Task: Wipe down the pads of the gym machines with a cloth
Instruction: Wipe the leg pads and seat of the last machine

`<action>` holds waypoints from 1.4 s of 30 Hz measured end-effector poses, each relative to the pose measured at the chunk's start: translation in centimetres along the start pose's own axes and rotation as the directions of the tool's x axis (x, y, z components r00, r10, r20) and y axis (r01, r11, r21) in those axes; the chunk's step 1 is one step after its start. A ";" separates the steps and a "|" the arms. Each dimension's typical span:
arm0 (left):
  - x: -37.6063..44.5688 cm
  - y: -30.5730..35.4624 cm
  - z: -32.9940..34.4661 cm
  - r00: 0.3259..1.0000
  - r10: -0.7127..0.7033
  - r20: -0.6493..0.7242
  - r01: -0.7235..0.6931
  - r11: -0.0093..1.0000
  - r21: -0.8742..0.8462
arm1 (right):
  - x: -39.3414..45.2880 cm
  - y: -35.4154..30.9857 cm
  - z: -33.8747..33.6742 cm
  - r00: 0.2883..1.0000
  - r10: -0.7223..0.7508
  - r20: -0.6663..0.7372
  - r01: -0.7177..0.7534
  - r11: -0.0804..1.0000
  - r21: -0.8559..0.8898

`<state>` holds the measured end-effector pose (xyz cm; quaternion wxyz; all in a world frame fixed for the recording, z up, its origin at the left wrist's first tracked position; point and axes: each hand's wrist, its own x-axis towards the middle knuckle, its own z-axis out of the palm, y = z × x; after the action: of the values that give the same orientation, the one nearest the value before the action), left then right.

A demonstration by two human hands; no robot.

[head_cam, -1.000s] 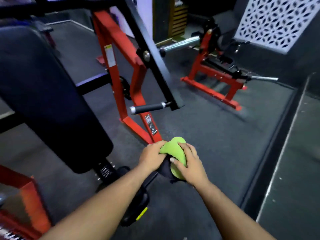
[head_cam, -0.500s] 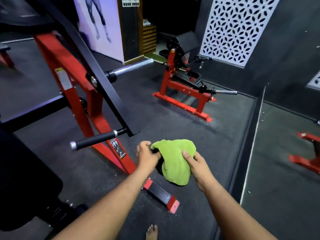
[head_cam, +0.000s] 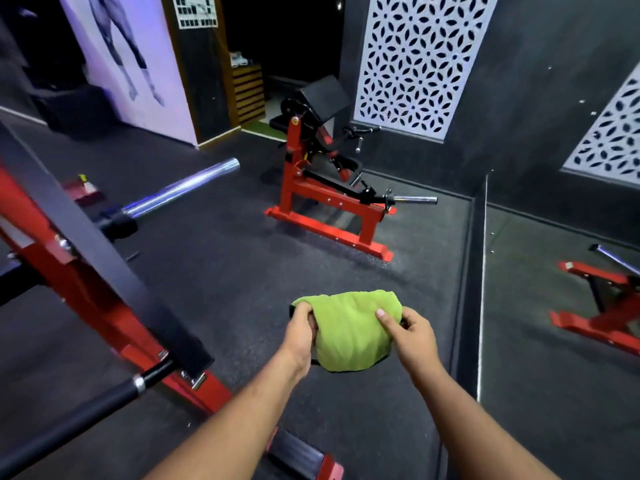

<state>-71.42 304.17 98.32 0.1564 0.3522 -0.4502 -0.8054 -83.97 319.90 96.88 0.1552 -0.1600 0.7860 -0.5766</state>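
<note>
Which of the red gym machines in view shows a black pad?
The one straight ahead by the patterned wall panel: a tilted black pad tops its red frame. The left machine and the right one show only frames and bars.

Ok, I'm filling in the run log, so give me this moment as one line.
phase: between machines | left hand: grips green cloth | right hand: pinches cloth | contact with pad: none | ahead: red machine with black pad

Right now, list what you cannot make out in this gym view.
- Head view: the left hand fingertips are tucked under the green cloth.
- A dark thing under the cloth shows only at its edges; what it is cannot be told.
- The near red machine is cut off by the left edge, so no pad shows.
- The chart on the far pillar is too small to read.
</note>
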 end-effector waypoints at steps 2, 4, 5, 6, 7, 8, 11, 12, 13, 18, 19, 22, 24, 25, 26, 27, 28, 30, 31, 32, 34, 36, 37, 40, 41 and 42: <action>3.1 0.8 1.6 0.998 -0.019 0.052 0.017 0.999 0.040 | 3.7 0.8 -0.7 0.998 0.003 -0.057 -0.006 0.999 -0.048; 6.7 1.4 3.0 0.993 -0.064 0.100 0.055 0.995 0.087 | 7.9 1.9 -1.3 0.995 0.007 -0.099 -0.017 0.994 -0.107; 8.3 1.7 3.6 0.988 -0.089 0.130 0.074 0.990 0.119 | 10.0 2.4 -1.7 0.994 0.006 -0.112 -0.021 0.990 -0.139; 10.3 1.9 4.4 0.982 -0.115 0.152 0.089 0.982 0.165 | 12.4 2.9 -2.1 0.994 0.007 -0.111 -0.026 0.985 -0.170; 11.9 1.9 5.1 0.979 -0.123 0.164 0.087 0.974 0.210 | 14.3 3.1 -2.6 0.995 0.004 -0.099 -0.025 0.976 -0.215; 13.8 1.8 6.2 0.980 -0.110 0.166 0.068 0.968 0.241 | 16.8 3.4 -3.2 0.997 0.008 -0.081 -0.030 0.960 -0.277; 18.5 1.5 8.7 0.995 -0.028 0.095 -0.003 0.951 0.309 | 22.4 3.2 -4.6 0.998 0.010 -0.057 -0.034 0.901 -0.433; 19.6 1.4 9.1 1.000 0.015 0.025 -0.023 0.936 0.351 | 23.8 3.4 -4.9 0.999 0.012 -0.037 -0.027 0.894 -0.448; 21.6 1.7 10.1 0.996 0.074 -0.043 -0.052 0.923 0.381 | 26.2 3.4 -5.2 1.000 0.004 0.009 0.000 0.912 -0.411; 28.9 4.3 12.0 0.930 0.246 -0.273 -0.103 0.888 0.448 | 35.0 2.7 -4.7 0.967 0.123 0.225 -0.170 0.965 0.200; 30.3 4.8 11.9 0.916 0.277 -0.291 -0.103 0.862 0.497 | 36.5 2.3 -4.3 0.954 0.150 0.258 -0.217 0.941 0.258; 34.6 6.6 11.2 0.870 0.356 -0.342 -0.055 0.759 0.649 | 40.9 1.1 -2.6 0.881 0.238 0.409 -0.354 0.905 0.238; 37.8 7.4 10.4 0.851 0.390 -0.352 -0.035 0.711 0.703 | 44.2 0.7 -0.9 0.850 0.263 0.456 -0.378 0.908 0.182; 39.3 7.7 10.1 0.862 0.369 -0.349 -0.024 0.716 0.698 | 45.6 0.5 0.0 0.863 0.243 0.444 -0.342 0.926 0.157; 41.2 8.0 9.7 0.884 0.311 -0.349 0.010 0.734 0.679 | 47.5 0.2 1.1 0.885 0.205 0.418 -0.272 0.956 0.108; 42.7 8.2 9.2 0.911 0.232 -0.340 0.072 0.724 0.686 | 49.1 0.0 2.3 0.904 0.149 0.401 -0.179 0.983 0.037; 44.7 8.7 8.5 0.931 0.167 -0.324 0.141 0.655 0.743 | 51.2 -0.4 3.7 0.911 0.083 0.404 -0.067 0.996 -0.053; 47.6 10.0 7.5 0.948 0.120 -0.294 0.224 0.401 0.888 | 54.3 -1.7 5.8 0.881 -0.026 0.473 0.170 0.950 -0.263; 49.6 11.2 7.0 0.957 0.167 -0.238 0.174 0.325 0.929 | 56.2 -2.5 7.0 0.842 -0.062 0.535 0.299 0.880 -0.369; 50.9 12.6 7.2 0.967 0.225 -0.121 0.053 0.286 0.957 | 57.4 -3.5 7.7 0.788 -0.078 0.611 0.427 0.784 -0.451; 54.0 16.5 8.2 0.931 0.278 0.235 -0.285 0.155 0.946 | 60.4 -5.8 9.3 0.655 -0.092 0.750 0.660 0.553 -0.509; 57.2 20.5 9.5 0.857 0.222 0.466 -0.480 0.012 0.877 | 63.4 -8.5 10.4 0.566 -0.117 0.816 0.777 0.406 -0.481; 58.6 22.0 9.9 0.841 0.182 0.509 -0.514 -0.021 0.857 | 64.9 -9.6 10.7 0.547 -0.138 0.825 0.800 0.377 -0.467; 62.6 25.7 10.3 0.846 0.152 0.511 -0.507 -0.062 0.859 | 70.0 -11.9 11.2 0.539 -0.216 0.814 0.814 0.383 -0.437; 64.0 26.9 10.3 0.853 0.157 0.498 -0.490 -0.086 0.867 | 72.0 -12.4 11.5 0.544 -0.236 0.805 0.813 0.386 -0.436; 64.8 27.6 10.1 0.865 0.151 0.479 -0.464 -0.123 0.877 | 73.3 -12.6 11.5 0.543 -0.251 0.801 0.813 0.397 -0.426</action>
<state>-125.91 258.50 97.24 -0.0082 0.1465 -0.9671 -0.2077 -144.12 274.88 101.27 0.1104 -0.6512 0.7428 -0.1090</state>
